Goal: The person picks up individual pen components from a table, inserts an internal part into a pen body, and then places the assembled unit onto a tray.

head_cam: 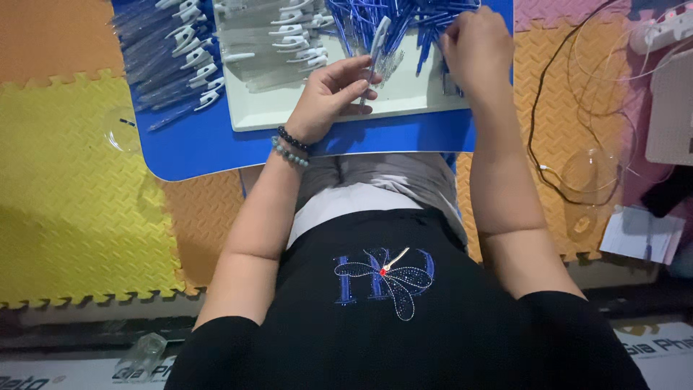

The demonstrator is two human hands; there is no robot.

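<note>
Left hand (328, 97) grip holds one pen (375, 47): light, stiff, slippery plastic; pinch mid-barrel. Right hand (476, 47) grip closed on far pen pile (404, 18)

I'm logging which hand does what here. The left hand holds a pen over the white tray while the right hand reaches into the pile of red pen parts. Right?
Not quite: the pile is blue, not red, as the head view shows. The rest holds: the left hand holds a pen over the white tray, and the right hand reaches into that pile.
</note>
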